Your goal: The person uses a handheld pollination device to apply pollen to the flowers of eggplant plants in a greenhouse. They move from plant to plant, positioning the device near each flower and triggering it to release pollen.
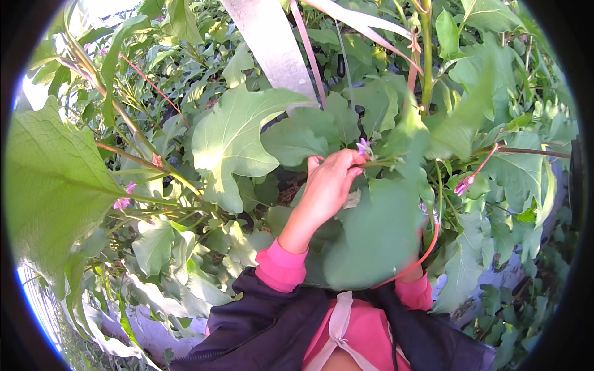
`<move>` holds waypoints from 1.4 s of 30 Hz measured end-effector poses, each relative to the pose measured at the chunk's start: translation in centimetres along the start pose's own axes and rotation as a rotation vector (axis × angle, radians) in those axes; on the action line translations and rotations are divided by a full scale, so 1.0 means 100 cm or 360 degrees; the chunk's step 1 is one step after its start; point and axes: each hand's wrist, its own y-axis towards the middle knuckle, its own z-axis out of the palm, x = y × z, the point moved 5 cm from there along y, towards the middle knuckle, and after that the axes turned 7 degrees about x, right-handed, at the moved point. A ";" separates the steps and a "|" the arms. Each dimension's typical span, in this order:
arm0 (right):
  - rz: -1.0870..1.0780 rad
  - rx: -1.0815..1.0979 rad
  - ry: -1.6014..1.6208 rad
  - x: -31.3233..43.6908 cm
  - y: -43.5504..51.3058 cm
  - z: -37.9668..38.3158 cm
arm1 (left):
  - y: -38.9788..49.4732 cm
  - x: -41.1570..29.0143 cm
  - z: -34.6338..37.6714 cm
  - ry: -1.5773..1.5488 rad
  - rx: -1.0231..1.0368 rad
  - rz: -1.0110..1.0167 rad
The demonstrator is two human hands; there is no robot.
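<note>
My left hand (327,178) reaches into eggplant-like foliage, its thumb and fingers pinched together on a thin green stem (378,163). A small purple flower (364,147) stands right at its fingertips. Most of my right hand (412,272) is hidden behind a large blurred green leaf (378,241); only the wrist and a little skin show. Past that wrist a red cord (431,246) curves upward towards the stems, and whether the hand holds it cannot be seen. Another purple flower (465,184), drooping on a reddish stalk, hangs farther right.
A broad pale post or strip (278,51) slants down at the top centre, with pinkish ribbons (308,51) beside it. At left, a big leaf (60,181) and thick stems (125,116) stand close to me. Pale ground sheeting (503,273) shows at lower right.
</note>
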 end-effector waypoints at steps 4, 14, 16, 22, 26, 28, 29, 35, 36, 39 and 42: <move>0.0101 -0.0252 -0.0009 0.014 0.004 0.000 | 0.057 0.012 0.011 0.0068 -0.0151 0.0292; -0.0086 -0.0088 -0.0184 0.005 0.016 -0.005 | 0.128 0.021 -0.019 0.0333 -0.0490 -0.0098; -0.0066 -0.0073 -0.0166 0.004 0.016 -0.003 | 0.124 0.024 -0.033 0.0552 -0.0666 -0.0153; -0.0141 -0.0001 -0.0158 0.003 0.018 0.000 | 0.089 0.016 -0.065 0.1196 -0.0904 -0.0115; -0.0153 0.0036 -0.0117 0.003 0.018 0.001 | 0.071 0.029 -0.076 0.0554 -0.0922 -0.0523; -0.0141 0.0045 -0.0150 0.001 0.019 0.000 | 0.052 0.033 -0.074 -0.0094 -0.1031 -0.0296; -0.0144 0.0054 -0.0166 -0.001 0.019 0.000 | 0.041 0.035 -0.070 -0.0421 -0.1076 -0.0181; -0.0134 0.0033 -0.0180 -0.005 0.019 0.002 | -0.010 0.028 -0.050 -0.1872 -0.1217 0.0588; -0.0111 0.0035 -0.0166 -0.002 0.017 0.004 | -0.018 0.027 -0.048 -0.2125 -0.1127 0.0699; -0.0135 0.0008 -0.0149 0.001 0.016 0.005 | -0.033 0.045 -0.035 -0.2471 -0.0743 0.0684; -0.0277 0.0102 -0.0370 0.019 0.017 0.015 | -0.011 0.023 -0.043 -0.2447 -0.0690 0.0329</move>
